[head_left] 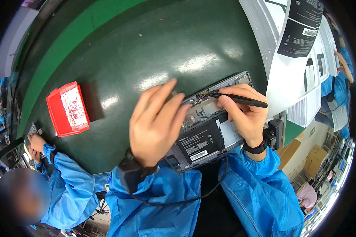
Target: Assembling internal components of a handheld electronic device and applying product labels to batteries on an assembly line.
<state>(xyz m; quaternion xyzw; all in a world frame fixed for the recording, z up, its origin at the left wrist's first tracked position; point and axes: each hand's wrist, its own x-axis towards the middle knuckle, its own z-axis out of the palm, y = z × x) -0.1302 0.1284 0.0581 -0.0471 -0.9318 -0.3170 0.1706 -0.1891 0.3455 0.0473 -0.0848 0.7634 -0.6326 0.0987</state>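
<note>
Your right-hand fingers (230, 103) are pinched shut around a slim black tool (237, 99), pen-shaped and matte, and its tip sits right at the upper edge of the opened laptop base (203, 138), near what looks like a small red-and-orange detail, too small to tell more. Your right hand (245, 114) curls tight behind that grip. Your left hand (156, 122) is spread wide, fingers long and loose, holding nothing, fingertips resting on or just above the exposed board beside the tool tip; whether they touch, I cannot tell. You look to be mid-way through fine work on the internals, and I'd judge the next move needs a steady tip and a still chassis under that left hand.

The base is a flat grey tray of metal or hard plastic, lying tilted on the near edge of the dark green desk (146, 51), glossy and smooth. A flat black battery (197, 143) with a white label fills its near part. Black wrist straps sit on both your wrists, a thin black cable (209, 189) looping below. Crisp blue sleeves frame it all. A red plastic bin (67, 108) stands well apart to your left, white cartons (296, 59) stacked to the right
</note>
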